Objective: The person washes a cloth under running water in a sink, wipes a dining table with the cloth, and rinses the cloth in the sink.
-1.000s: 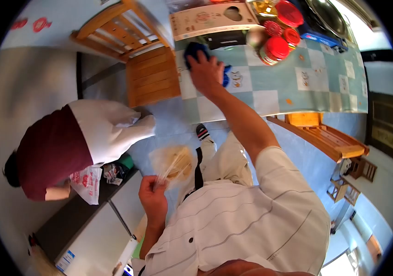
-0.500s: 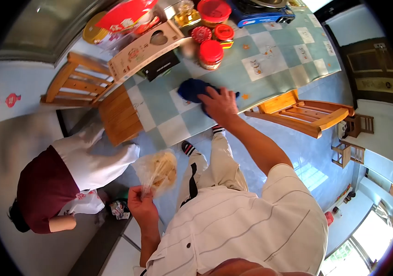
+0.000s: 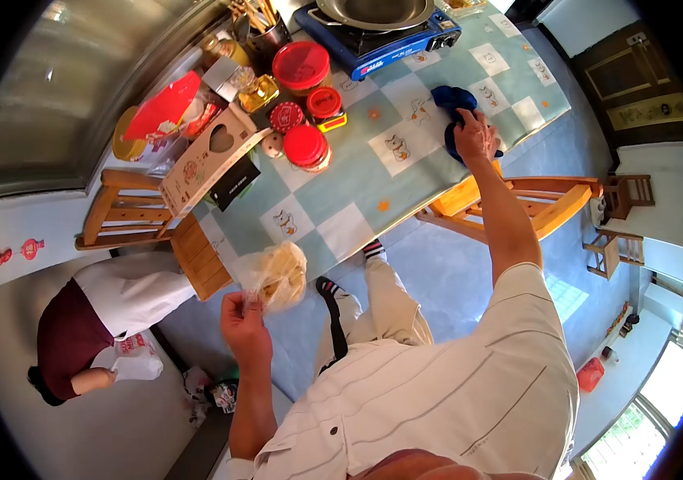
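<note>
My left hand (image 3: 245,330) pinches the gathered neck of a clear plastic bag (image 3: 279,276) with pale yellowish pieces inside, held up beside the table's near edge. My right hand (image 3: 476,138) presses on a dark blue cloth (image 3: 453,102), fingers curled over it, on the checked tablecloth (image 3: 405,152) near the right part of the table. Part of the cloth sticks out beyond my fingers. Left of it stand red-lidded jars (image 3: 306,147). Above it on the table is a blue portable stove (image 3: 405,50) carrying a metal pan (image 3: 377,12).
A cardboard box (image 3: 209,160) and a black box (image 3: 234,182) lie at the table's left. Wooden chairs stand at the left end (image 3: 129,210) and the near side (image 3: 553,206). A bent-over person (image 3: 73,332) at the left holds a white bag (image 3: 138,357).
My right hand has moved the blue cloth from the table's left end toward its right part. The view has shifted rightward, showing the stove more fully. My left hand still holds the bag.
</note>
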`<state>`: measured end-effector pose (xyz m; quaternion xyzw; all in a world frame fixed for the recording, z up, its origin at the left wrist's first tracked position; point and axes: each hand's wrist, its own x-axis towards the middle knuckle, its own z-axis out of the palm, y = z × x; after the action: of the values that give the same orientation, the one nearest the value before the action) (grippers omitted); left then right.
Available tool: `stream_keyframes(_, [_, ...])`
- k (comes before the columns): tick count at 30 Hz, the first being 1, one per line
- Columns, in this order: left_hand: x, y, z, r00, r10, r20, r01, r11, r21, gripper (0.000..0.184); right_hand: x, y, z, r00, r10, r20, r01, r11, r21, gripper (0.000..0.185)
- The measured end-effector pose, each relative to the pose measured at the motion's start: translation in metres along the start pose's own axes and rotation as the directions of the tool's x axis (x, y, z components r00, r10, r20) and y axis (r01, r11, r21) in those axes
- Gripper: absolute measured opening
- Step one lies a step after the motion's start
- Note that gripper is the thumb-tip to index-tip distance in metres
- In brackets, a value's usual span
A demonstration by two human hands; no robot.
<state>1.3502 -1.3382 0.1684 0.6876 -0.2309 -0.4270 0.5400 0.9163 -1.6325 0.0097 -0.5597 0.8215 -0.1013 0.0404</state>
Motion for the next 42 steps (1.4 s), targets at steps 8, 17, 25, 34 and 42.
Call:
stream_keyframes(8, [0.053,-0.002,0.062,0.999,0.042,0.013,-0.04,0.991,-0.132,0.006,0.044,-0.035,0.026,0.996,-0.084,-0.037,0.084,0.996,0.007,0.039])
stream_keyframes(17, [0.104,-0.027,0.074,0.972,0.229,-0.061,-0.233,0.971,-0.061,0.003,-0.057,-0.095,0.02,0.78,-0.616,-0.106,0.623,0.78,0.051,0.026])
stream_keyframes(25, [0.079,-0.04,0.071,0.981,0.189,0.05,-0.196,0.957,0.214,0.009,-0.09,-0.04,-0.006,0.621,-0.783,0.039,0.775,0.62,0.118,0.034])
stream_keyframes(34, [0.037,-0.058,0.082,0.976,0.172,0.131,-0.216,0.814,0.539,0.014,-0.088,-0.035,-0.007,0.625,-0.775,0.094,0.773,0.631,0.06,0.036])
stream_keyframes(42, [-0.005,-0.074,0.089,0.996,-0.007,0.089,-0.037,0.875,0.483,0.015,-0.048,-0.007,-0.015,0.588,-0.796,0.145,0.789,0.604,0.113,0.035])
